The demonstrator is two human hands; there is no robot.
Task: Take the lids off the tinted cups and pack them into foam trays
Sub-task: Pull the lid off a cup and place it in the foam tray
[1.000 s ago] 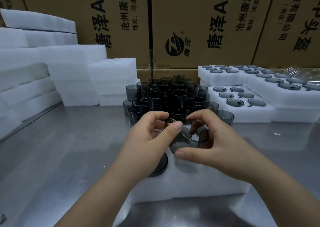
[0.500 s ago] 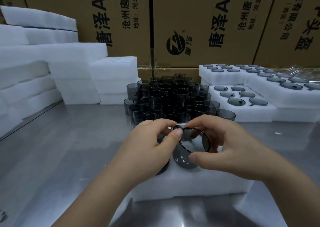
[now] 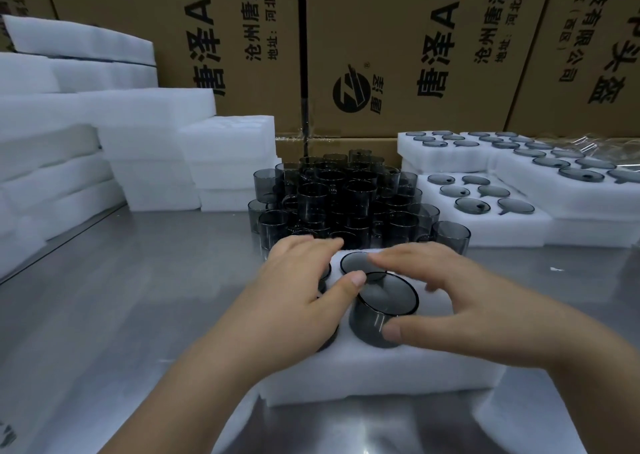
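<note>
**On the table (image 3: pixel 121 280), a cup goes into foam**

Held in the air a second ago, the cup (image 3: pixel 384 311) now sits half sunk in the tray (image 3: pixel 363 374). The left hand (image 3: pixel 301 291) lies flat, thumb at the rim. The right hand (image 3: pixel 450 301) spreads loose, thumb on the wall. The cup likely needs pressing home. Spare foam (image 3: pixel 104 142) stacks left, unpacked cups (image 3: pixel 339 197) crowd the tray's far edge, and lids (image 3: pixel 485 204) rest right.

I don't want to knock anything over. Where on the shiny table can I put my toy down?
Bare steel table lies left, between the stacked white foam slabs and the near white foam tray. Crowded: the grey tinted see-through cups behind it, lid-filled foam trays right.
</note>
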